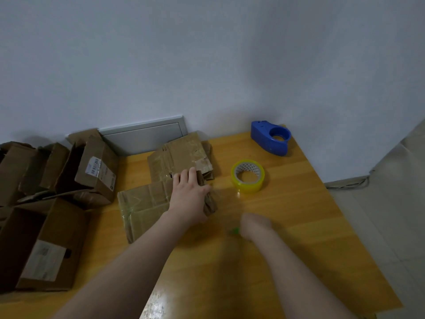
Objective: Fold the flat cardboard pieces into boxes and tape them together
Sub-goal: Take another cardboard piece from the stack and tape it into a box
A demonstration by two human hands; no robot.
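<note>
Evidently starting a fresh box, the left hand [190,199] presses flat-fingered on a flat cardboard piece [142,203] (the right hand [255,224] is too blurred to tell its grip), which next needs both hands to open it up.

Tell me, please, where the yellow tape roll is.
In the head view, the tape roll sits on the table, right of the flat cardboard, before the blue dispenser.

Desk [287,215]: glossy wood. Flat cardboard [142,208]: matt, creased, with shiny tape strips. Dispenser [269,140]: smooth blue plastic.
</note>
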